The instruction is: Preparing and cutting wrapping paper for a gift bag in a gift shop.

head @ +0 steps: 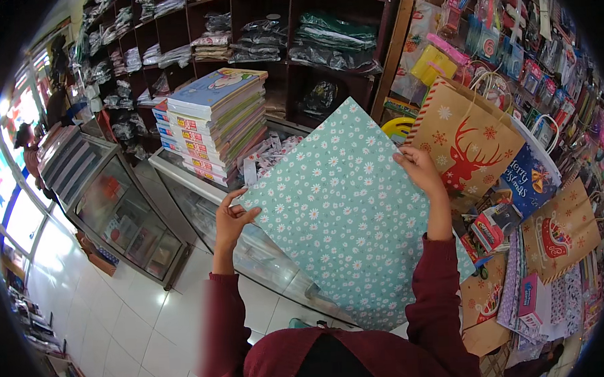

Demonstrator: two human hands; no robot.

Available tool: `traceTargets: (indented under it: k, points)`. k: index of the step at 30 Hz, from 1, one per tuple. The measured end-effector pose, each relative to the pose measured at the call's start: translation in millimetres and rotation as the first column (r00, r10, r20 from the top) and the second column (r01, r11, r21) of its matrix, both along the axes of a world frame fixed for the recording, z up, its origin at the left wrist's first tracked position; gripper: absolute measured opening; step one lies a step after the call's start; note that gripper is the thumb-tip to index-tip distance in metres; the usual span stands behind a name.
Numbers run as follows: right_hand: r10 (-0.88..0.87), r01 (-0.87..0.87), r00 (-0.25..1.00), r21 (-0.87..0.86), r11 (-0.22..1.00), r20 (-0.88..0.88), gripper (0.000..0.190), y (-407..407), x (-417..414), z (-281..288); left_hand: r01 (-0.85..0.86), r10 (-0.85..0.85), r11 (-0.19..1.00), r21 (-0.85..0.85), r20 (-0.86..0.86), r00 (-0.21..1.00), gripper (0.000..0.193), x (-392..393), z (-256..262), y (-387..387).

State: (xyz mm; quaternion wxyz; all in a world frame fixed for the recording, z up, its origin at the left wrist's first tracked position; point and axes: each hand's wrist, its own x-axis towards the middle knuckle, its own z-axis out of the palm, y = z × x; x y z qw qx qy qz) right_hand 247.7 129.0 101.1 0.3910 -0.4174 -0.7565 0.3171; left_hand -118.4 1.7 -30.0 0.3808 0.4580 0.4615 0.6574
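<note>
A large sheet of mint-green wrapping paper (335, 207) with white daisies spreads before me, over the glass display counter. My left hand (232, 217) pinches its left corner between thumb and fingers. On the upper right edge, my right hand (420, 168) grips the paper, fingertips on the near face. The sheet's lower end hangs close to my body, partly behind my right forearm. A kraft gift bag with a red reindeer (464, 141) stands just beyond my right hand.
Stacked books (218, 121) rise on the glass counter (196, 188) beside small wrapped items (272, 154). Cubbyholes (259, 26) hold plastic-wrapped garments. At right are a blue Christmas bag (529, 178), another kraft bag (561, 230) and hanging goods. A second glass case (126, 211) stands left on the tiled floor.
</note>
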Motion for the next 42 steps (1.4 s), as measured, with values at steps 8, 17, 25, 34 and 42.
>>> traceTargets:
  k: [8, 17, 25, 34, 42]
  points:
    - [-0.033, 0.033, 0.999, -0.018, 0.999, 0.008, 0.026, 14, 1, -18, -0.147, 0.149, 0.989, 0.027, -0.094, 0.984, 0.058, 12, -4, 0]
    - [0.031, -0.030, 0.997, -0.021, 0.999, 0.074, 0.023, 23, -5, -32, -0.250, 0.264, 0.964, 0.094, -0.471, 0.842, 0.051, 1, -24, -7]
    - [0.237, -0.278, 0.933, 0.124, 0.953, 0.269, 0.017, -24, -58, -23, 0.039, 0.546, 0.798, 0.602, -0.748, 0.376, 0.034, 79, 122, 7]
    - [0.287, -0.353, 0.877, 0.110, 0.929, 0.385, 0.019, -60, -76, -16, 0.416, 0.181, 0.851, 0.322, -0.922, 0.344, 0.014, 77, 116, 32]
    - [0.322, -0.390, 0.799, 0.031, 0.920, 0.508, 0.021, -79, -21, -40, 0.397, -0.001, 0.911, 0.109, -0.964, 0.266, 0.019, 17, 149, 11]
